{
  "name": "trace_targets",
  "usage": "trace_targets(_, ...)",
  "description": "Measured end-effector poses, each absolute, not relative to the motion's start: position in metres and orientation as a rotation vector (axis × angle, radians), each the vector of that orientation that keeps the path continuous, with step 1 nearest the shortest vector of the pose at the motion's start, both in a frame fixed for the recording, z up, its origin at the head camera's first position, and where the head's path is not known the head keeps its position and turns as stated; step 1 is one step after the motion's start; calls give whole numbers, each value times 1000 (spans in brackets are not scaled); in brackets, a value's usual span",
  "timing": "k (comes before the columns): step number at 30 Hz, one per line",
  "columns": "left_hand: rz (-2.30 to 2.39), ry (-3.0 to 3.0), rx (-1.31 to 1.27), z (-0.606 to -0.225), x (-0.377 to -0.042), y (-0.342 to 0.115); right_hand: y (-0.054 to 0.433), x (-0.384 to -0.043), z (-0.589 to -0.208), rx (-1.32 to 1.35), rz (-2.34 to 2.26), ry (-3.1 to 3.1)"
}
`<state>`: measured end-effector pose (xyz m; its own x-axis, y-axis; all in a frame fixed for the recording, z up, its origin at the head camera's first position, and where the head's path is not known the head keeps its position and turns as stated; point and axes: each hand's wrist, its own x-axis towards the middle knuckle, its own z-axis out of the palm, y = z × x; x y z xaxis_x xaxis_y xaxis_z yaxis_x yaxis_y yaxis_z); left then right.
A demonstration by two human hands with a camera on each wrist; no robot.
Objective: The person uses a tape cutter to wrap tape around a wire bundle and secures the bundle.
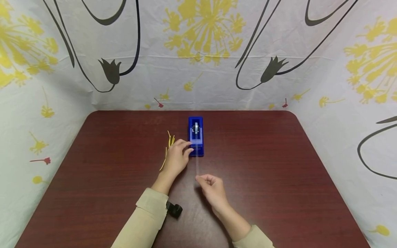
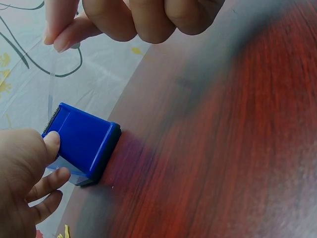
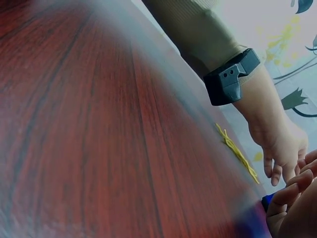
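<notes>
A blue tape dispenser [image 1: 201,144] stands near the back middle of the table, with a roll of clear tape [image 1: 196,128] in it. My left hand [image 1: 175,157] grips the dispenser's front end from the left; in the left wrist view its thumb [image 2: 52,144] lies on the blue front face, just below the toothed cutter [image 2: 51,118]. Between thumb and forefinger, my right hand [image 1: 214,191] pinches the end of a clear tape strip [image 1: 197,166]. That strip runs taut from the dispenser toward me. In the right wrist view, the right hand's fingers [image 3: 292,191] partly cover the dispenser.
Thin yellow strands [image 1: 163,160] lie on the dark red table [image 1: 263,155], just left of my left hand. A black wrist camera [image 1: 174,210] sits on the left wrist. White cloth [image 1: 217,82] with printed flowers hangs behind and beside the table.
</notes>
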<state>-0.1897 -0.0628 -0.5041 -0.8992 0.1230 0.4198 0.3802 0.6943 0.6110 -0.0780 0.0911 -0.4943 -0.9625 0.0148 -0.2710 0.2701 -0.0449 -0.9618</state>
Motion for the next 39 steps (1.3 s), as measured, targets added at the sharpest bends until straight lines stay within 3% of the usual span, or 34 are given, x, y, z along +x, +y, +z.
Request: trace_targets(39,-1031,-2545,-407,-501,-188,-62,91,-66,-486,251,-2126,2054)
